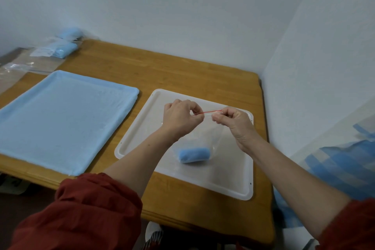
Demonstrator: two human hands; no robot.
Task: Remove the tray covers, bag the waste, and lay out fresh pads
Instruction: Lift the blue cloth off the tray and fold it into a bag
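Table (pixel 182 71): wood, set into a corner of pale walls; carries every item below.

1. White tray (pixel 233 194): plastic, rounded corners, on the right half of the table near the front edge. Its surface is bare except for item 3.
2. Clear bag (pixel 206 135): transparent plastic with a red strip (pixel 211 111) along its mouth. It is held up over the white tray and hangs down between the two forearms.
3. Blue wad (pixel 194 154): light-blue material rolled into a short bundle, inside the bottom of the clear bag. It sits low over the middle of the white tray, apparently resting on it.
4. Left hand (pixel 181 118): fingers curled, thumb and fingertips pinching the left end of the bag's mouth at the red strip.
5. Right hand (pixel 233 123): fingers curled, pinching the right end of the same mouth. The strip is pulled straight between the hands.
6. Blue cover (pixel 65 119): light-blue sheet spread flat over a large rectangular tray on the left half of the table, wrapping its rim. It lies just beside the white tray, not touching it.
7. Packed pads (pixel 65 47): folded light-blue bundles in clear wrappers at the far left corner.
8. Loose clear plastic (pixel 16 67): at the far left edge, beyond the blue cover.
9. Red sleeves (pixel 81 213): pushed up on both forearms.
10. Blue checked cloth (pixel 341 168): off the table, at the right.
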